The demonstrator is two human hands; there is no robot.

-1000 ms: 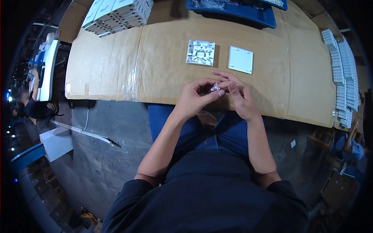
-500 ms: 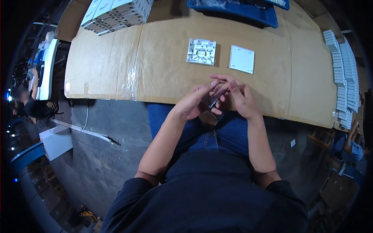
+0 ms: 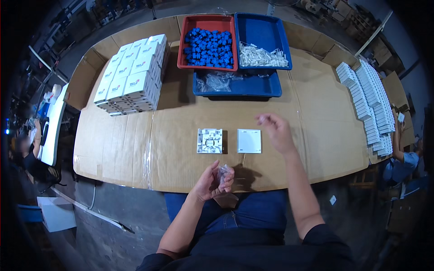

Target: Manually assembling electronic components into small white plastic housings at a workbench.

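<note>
My left hand (image 3: 211,181) is closed around a small crumpled clear plastic bag (image 3: 223,173), held over the table's near edge. What is inside the bag is not clear. My right hand (image 3: 276,132) is in the air just right of a flat white square cover (image 3: 249,141). Its fingers are loosely bent and slightly blurred, with nothing visible between them. Left of the cover lies a white square box base (image 3: 209,141), its moulded inner side facing up. Neither hand touches the base or the cover.
Beyond them stand a red tray (image 3: 208,20) of blue parts, a blue tray (image 3: 262,31) of white parts, and a lower blue tray (image 3: 257,86) with clear bags. Stacked white boxes (image 3: 129,83) stand left; rows of white pieces (image 3: 368,104) stand right. Other people work at both sides.
The view has tilted up, bringing the trays into sight. My hands have separated: the right moved forward and away, while the left stays near the table edge with the bag.
</note>
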